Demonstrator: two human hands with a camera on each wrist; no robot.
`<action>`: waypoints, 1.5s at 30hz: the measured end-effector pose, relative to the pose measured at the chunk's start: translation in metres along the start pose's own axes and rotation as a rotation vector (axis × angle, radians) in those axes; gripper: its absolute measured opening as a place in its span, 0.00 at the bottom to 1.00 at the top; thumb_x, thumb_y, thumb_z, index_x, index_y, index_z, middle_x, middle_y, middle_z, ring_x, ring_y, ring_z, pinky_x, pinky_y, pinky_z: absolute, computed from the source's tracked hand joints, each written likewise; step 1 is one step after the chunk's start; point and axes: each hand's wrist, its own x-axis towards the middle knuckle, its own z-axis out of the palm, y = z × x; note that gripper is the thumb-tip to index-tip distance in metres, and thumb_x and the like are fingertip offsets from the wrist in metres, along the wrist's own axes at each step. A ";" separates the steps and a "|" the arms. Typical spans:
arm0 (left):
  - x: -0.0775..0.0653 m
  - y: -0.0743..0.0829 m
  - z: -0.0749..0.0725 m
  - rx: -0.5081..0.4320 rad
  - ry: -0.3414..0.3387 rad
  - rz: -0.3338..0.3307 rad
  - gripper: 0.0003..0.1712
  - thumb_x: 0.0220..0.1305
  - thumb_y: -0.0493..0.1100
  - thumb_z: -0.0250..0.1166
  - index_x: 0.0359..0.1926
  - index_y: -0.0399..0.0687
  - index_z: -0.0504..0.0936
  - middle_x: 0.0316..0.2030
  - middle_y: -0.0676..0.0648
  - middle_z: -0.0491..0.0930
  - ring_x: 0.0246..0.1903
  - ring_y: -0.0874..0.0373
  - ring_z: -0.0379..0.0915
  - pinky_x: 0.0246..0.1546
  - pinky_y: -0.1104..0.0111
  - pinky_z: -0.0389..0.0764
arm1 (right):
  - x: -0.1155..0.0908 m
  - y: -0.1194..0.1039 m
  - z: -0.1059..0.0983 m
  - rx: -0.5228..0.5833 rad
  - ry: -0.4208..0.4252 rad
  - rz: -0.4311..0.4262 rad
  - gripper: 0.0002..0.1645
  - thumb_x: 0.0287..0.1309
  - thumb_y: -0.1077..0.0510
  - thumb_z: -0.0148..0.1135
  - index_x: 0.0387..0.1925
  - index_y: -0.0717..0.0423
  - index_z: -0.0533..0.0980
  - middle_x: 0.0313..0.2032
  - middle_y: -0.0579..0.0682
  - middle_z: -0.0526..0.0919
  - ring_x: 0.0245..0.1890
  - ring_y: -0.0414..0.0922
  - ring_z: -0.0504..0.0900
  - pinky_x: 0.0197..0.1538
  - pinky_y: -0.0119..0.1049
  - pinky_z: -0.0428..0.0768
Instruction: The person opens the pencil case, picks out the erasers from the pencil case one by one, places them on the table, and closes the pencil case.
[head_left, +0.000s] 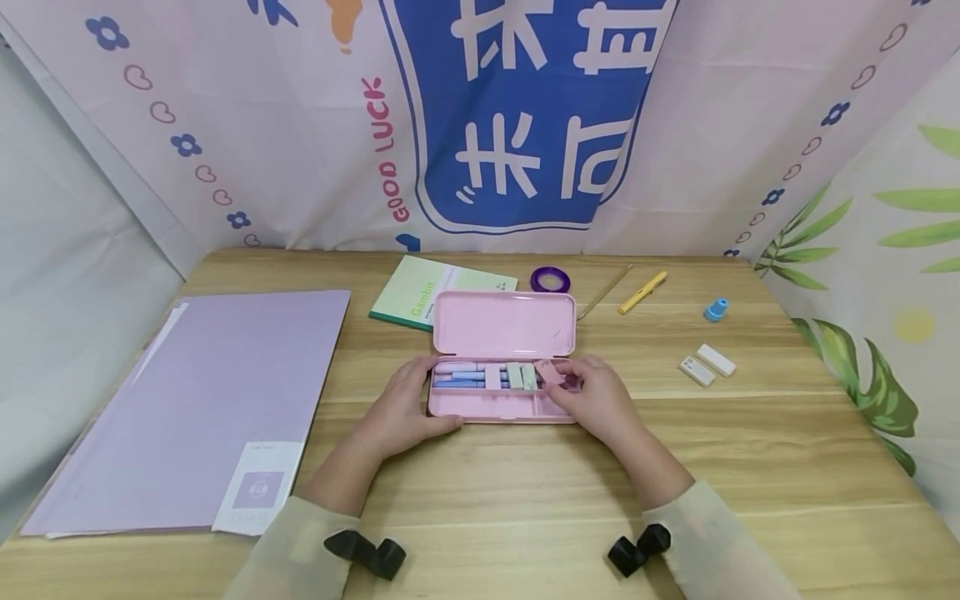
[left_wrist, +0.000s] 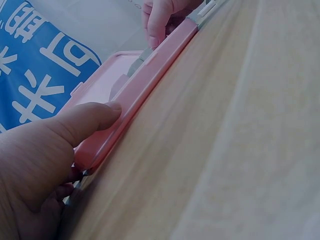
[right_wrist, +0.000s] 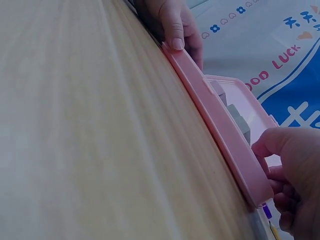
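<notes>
An open pink pencil case [head_left: 480,406] lies on the table with its lid [head_left: 504,323] tipped back. My left hand [head_left: 401,408] grips the case's left end, the thumb on its front wall, also plain in the left wrist view [left_wrist: 45,155]. My right hand [head_left: 600,400] reaches into the right end and pinches a tilted pink eraser [head_left: 549,372] between thumb and finger; the right wrist view hides that eraser. Two pale green erasers [head_left: 522,377], another pink eraser [head_left: 492,377] and several blue and lilac pens [head_left: 459,375] fill the rear compartment.
Behind the case lie a green notebook [head_left: 405,289], purple tape roll [head_left: 551,280], pencil [head_left: 604,292] and yellow pen [head_left: 642,292]. Two white erasers [head_left: 707,364] and a blue cone-shaped item [head_left: 717,310] are at right. A large lilac folder [head_left: 217,392] covers the left side.
</notes>
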 end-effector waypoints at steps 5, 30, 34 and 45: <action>-0.001 0.000 -0.001 0.001 -0.001 -0.001 0.55 0.49 0.56 0.76 0.72 0.46 0.58 0.70 0.39 0.61 0.71 0.43 0.55 0.71 0.47 0.61 | -0.001 -0.002 -0.002 0.020 -0.016 0.056 0.25 0.54 0.51 0.66 0.52 0.58 0.81 0.41 0.53 0.81 0.39 0.47 0.76 0.42 0.36 0.74; 0.001 -0.001 0.000 0.013 -0.007 0.000 0.56 0.50 0.57 0.76 0.73 0.44 0.56 0.71 0.38 0.59 0.72 0.41 0.54 0.71 0.46 0.60 | -0.033 0.093 -0.083 -0.011 0.212 0.153 0.24 0.61 0.51 0.63 0.54 0.61 0.79 0.41 0.57 0.82 0.34 0.36 0.71 0.31 0.24 0.71; 0.001 -0.001 0.000 0.011 -0.010 -0.003 0.56 0.50 0.57 0.75 0.73 0.43 0.56 0.72 0.37 0.58 0.72 0.41 0.52 0.71 0.46 0.59 | -0.037 0.111 -0.094 -0.050 0.181 0.197 0.26 0.64 0.50 0.60 0.57 0.63 0.77 0.40 0.58 0.81 0.34 0.39 0.71 0.30 0.25 0.71; 0.000 -0.001 0.000 0.009 -0.010 -0.009 0.56 0.50 0.57 0.76 0.73 0.44 0.56 0.72 0.37 0.58 0.72 0.40 0.52 0.71 0.46 0.59 | -0.039 0.128 -0.100 -0.153 0.100 0.183 0.23 0.65 0.54 0.59 0.54 0.66 0.77 0.37 0.59 0.80 0.34 0.47 0.73 0.36 0.35 0.70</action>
